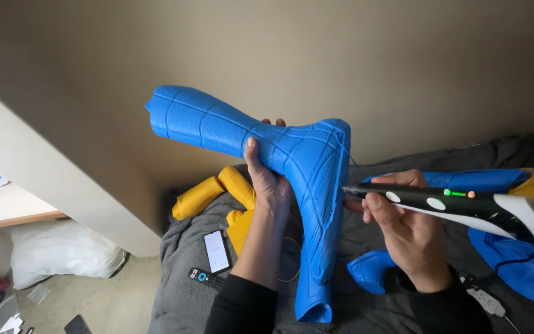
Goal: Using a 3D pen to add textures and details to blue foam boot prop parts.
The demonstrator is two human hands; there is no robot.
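Up above the grey blanket (183, 291), your left hand (267, 185) wraps its fingers round the blue printed part (307, 154), held aloft. Your right hand (406, 222) clamps the black-and-white pen tool (446, 204), tip touching the part's edge. Careful: a slipping grip could skid that tip and scar the seam. It's ribbed, forked, web-lined, hollow.
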